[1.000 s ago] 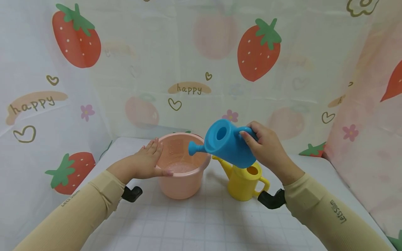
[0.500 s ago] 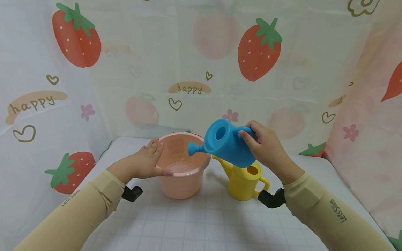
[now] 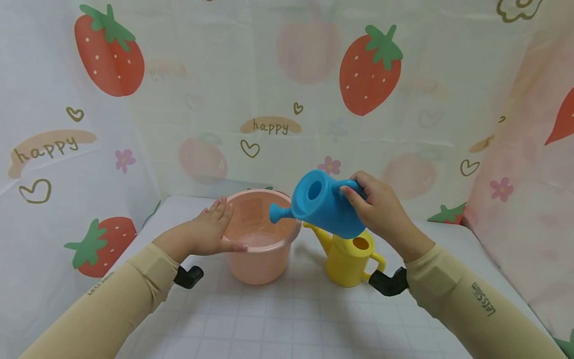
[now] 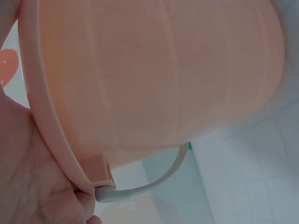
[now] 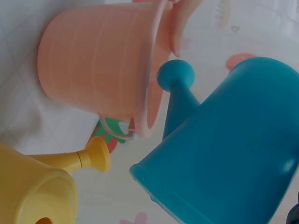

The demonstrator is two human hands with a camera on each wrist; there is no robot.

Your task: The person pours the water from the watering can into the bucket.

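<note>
My right hand (image 3: pixel 378 207) grips the handle of a blue toy watering can (image 3: pixel 329 214). The can is tilted to the left, and its spout head overlaps the bucket's opening in the head view. From the right wrist, that spout head (image 5: pixel 175 75) appears just beyond the bucket's rim. My left hand (image 3: pixel 208 232) rests on the left of the pink bucket (image 3: pixel 260 267), fingers straight along the rim and thumb across its front. The left wrist view has the palm (image 4: pixel 32 172) against the rim. Small specks dot the bucket's inner wall.
A yellow watering can (image 3: pixel 345 269) stands upright right of the bucket, partly behind the blue can, spout pointing left. The bucket's pale carrying handle (image 4: pixel 154 185) hangs down. A white checked cloth (image 3: pixel 269 324) covers the table, and a strawberry-print curtain (image 3: pixel 215 89) encloses the back and sides.
</note>
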